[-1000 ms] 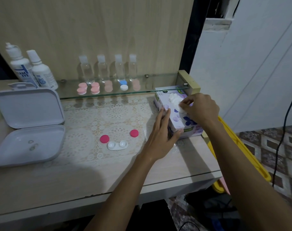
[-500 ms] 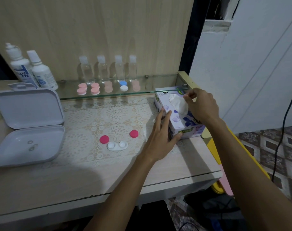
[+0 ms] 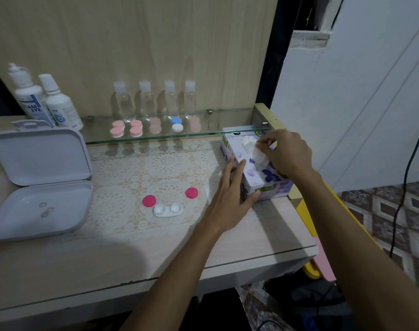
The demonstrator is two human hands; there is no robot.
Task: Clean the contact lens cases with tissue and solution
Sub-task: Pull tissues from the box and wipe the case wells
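Since a moment ago the right hand (image 3: 283, 154) has drawn back a little over the box and the tissue (image 3: 255, 151) stands further out of the slot, though it has not come free. The fingers (image 3: 263, 143) of that hand are pinched on the top of the white sheet. The left hand (image 3: 230, 194) lies flat along the near side of the tissue box (image 3: 263, 182), fingers straight and thumb hooked at its front corner, pressing it down against the worktop (image 3: 108, 259).

To my eye the step in hand is getting one sheet out cleanly. The pull wants to go straight up and steady, with the left hand kept firm so the light box does not lift or skid toward the edge just beside it; a jerk could tear the sheet or drag out a clump.

The open white lens case (image 3: 168, 209) sits on the lace mat (image 3: 155, 168), well to the left of the box, with its two pink caps (image 3: 149, 201) lying beside it, one on each side. More cases (image 3: 117, 131) and small clear bottles (image 3: 123, 103) line the glass shelf (image 3: 227, 130) behind. The solution bottles (image 3: 60, 106) stand at the far left, above an open grey box (image 3: 41, 182), well apart from both hands.
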